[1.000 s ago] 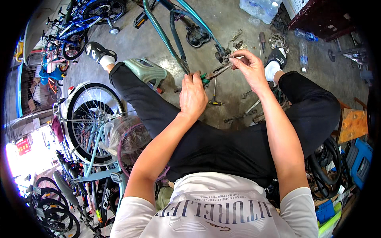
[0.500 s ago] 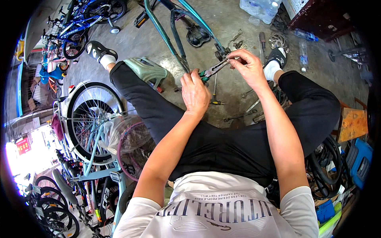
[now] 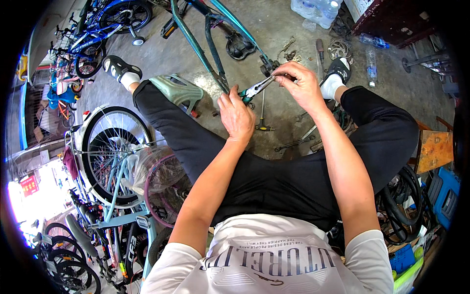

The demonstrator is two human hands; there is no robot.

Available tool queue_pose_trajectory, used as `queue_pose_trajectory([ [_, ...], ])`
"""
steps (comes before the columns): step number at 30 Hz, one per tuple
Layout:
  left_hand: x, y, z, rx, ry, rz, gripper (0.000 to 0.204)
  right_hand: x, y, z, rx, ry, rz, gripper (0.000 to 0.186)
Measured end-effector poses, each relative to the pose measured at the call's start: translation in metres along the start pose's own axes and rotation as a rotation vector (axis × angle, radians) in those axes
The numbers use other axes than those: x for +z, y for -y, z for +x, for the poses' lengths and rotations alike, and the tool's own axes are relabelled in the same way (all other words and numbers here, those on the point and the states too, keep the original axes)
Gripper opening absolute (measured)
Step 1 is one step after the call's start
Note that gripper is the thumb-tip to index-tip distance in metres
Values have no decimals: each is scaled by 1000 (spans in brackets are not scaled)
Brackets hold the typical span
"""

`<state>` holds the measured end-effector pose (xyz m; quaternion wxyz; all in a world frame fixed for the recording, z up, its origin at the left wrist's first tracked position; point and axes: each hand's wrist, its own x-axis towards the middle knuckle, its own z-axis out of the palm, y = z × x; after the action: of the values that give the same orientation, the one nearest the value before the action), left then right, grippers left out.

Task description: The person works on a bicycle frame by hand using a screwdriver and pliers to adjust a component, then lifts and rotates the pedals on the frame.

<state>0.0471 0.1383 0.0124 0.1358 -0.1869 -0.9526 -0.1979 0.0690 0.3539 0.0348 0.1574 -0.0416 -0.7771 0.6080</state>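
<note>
Pliers (image 3: 254,89), handles gripped in my left hand (image 3: 236,116), nose under my right hand (image 3: 299,86) fingertips pinching a small part at the frame (image 3: 211,46); risk: nose slipping, nipping fingers.

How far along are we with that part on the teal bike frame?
Done: the frame lies stripped on the floor. In hand: the left hand holds green-handled pliers, tips by the right hand, which pinches something small I cannot make out. Left: tools such as the screwdriver lie about unused.
</note>
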Motion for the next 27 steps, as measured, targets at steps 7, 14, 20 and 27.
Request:
queue_pose_trajectory([
  [7,6,2,-5,-84,47,-33,49,0,7,0,38,50,-60,16],
  [14,11,7,-6,11,37,-38,42,0,6,1,-15,51,-99,15],
  [20,5,4,-6,63,55,28,45,0,3,1,-79,21,-139,16],
  [27,18,12,-9,18,62,-191,39,0,10,-1,-31,61,-130,15],
])
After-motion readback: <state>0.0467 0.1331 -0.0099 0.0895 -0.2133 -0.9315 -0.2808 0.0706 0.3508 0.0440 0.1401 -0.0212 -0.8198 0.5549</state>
